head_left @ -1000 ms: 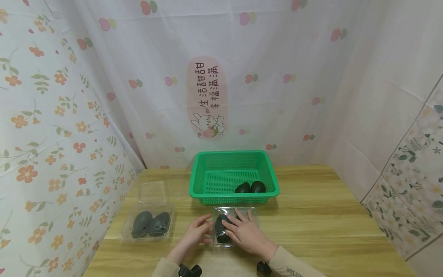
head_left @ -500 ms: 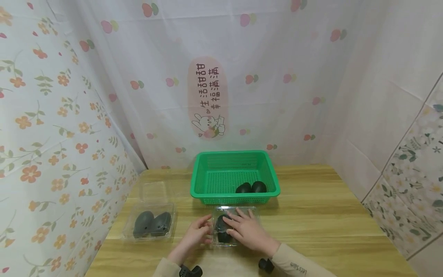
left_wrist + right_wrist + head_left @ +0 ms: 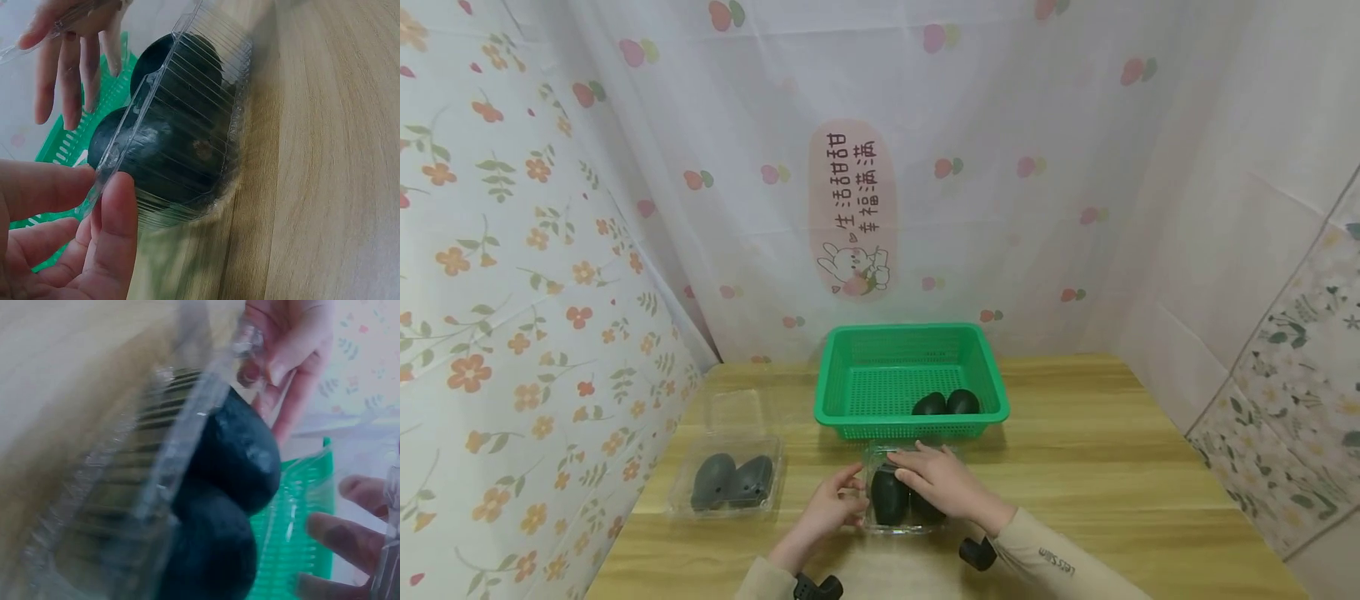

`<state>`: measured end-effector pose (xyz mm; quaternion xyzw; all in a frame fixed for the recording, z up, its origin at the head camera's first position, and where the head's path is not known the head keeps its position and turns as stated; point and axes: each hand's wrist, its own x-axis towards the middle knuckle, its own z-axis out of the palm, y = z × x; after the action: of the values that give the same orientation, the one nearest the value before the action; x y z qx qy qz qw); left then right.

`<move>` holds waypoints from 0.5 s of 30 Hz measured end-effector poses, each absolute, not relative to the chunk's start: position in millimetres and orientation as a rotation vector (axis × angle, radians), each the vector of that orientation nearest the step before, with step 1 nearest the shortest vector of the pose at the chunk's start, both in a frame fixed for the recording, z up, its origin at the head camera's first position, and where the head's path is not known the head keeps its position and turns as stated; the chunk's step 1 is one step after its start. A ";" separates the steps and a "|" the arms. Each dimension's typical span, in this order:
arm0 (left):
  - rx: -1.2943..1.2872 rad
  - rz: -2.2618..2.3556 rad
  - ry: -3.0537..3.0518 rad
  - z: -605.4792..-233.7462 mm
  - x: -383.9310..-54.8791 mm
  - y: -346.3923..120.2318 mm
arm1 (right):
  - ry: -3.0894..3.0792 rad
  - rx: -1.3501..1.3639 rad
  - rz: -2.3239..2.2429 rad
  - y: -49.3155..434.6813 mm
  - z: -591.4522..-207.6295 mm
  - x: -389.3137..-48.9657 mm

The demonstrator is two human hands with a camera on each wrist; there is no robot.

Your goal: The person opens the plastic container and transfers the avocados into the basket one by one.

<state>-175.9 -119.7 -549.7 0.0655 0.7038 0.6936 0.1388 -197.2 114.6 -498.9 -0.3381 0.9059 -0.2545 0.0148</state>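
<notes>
Two dark avocados (image 3: 891, 498) lie side by side in a clear plastic clamshell box (image 3: 907, 528) in front of the basket. My left hand (image 3: 833, 505) is at the box's left side; the left wrist view shows its thumb and forefinger pinching the box rim (image 3: 103, 172). My right hand (image 3: 942, 480) is above the box at the raised clear lid (image 3: 69, 22). In the left wrist view its thumb lies over the lid's edge, with long fingers on the other side. The right wrist view is blurred and shows only some right fingers (image 3: 344, 540).
Behind the box stands a green perforated basket (image 3: 827, 400) with two more avocados (image 3: 962, 402) at its front right. Another clear clamshell (image 3: 730, 414), lid up, holds two avocados (image 3: 713, 482) at left. Floral curtains (image 3: 535, 250) border the wooden table (image 3: 1090, 475).
My right hand, earlier spread flat over the closed lid, has shifted back and the lid has come up with it. Both avocados in the box now show. The left hand stays at the box's left side.
</notes>
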 end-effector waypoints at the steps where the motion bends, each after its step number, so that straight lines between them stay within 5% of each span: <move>1: 0.191 2.005 2.036 -549.4 -176.2 -119.3 | 2.810 -1.048 -0.782 115.0 -496.5 -197.9; 15: 0.209 1.956 2.063 -543.7 -178.5 -118.7 | 2.796 -1.196 -0.504 112.9 -467.5 -210.5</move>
<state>-178.5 -118.7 -543.7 0.0726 0.7161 0.6789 0.1448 -210.5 112.9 -467.5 -0.3879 0.9067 -0.1633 0.0293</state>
